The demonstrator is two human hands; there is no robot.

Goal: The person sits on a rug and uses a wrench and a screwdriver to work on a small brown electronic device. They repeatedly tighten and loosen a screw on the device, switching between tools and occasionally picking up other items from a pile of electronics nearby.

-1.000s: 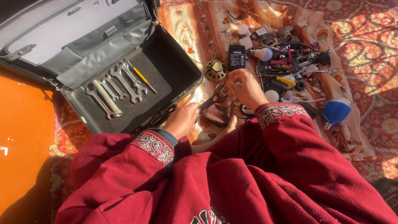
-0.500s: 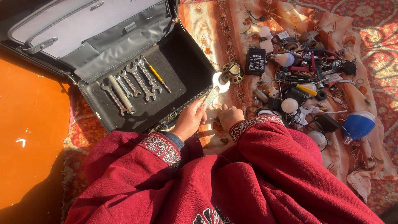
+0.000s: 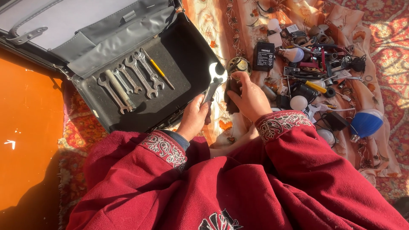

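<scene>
- Nearest to you are your own dark red sleeves [image 3: 238, 183], each with an embroidered cuff, filling the lower part of the head view.
- Your left hand [image 3: 195, 116] is closed around the shaft of a shiny open-ended wrench [image 3: 214, 81]; the wrench points up and away from you, its bright head catching the sun just above your fingers.
- Your right hand [image 3: 249, 96] sits just to the right of the left one, fingers curled round a small dark object that is mostly hidden, so you cannot tell what it is. Its fingertips touch a round metal part [image 3: 237, 66] lying just beyond them.
- The wrench head stands just beside that round part, to its left.
- Left of and beyond your left hand lies an open grey case [image 3: 106, 38], its lid thrown back. On its dark floor is a row of spanners [image 3: 128, 83] side by side, with a yellow-handled screwdriver [image 3: 158, 70] at the row's right end.
- Right of and beyond your right hand, a patterned cloth [image 3: 213, 25] carries a scatter of bits: a black box-shaped battery [image 3: 264, 56], white bulbs [image 3: 298, 102], and a blue cap-shaped piece [image 3: 366, 122] well off to the right.
</scene>
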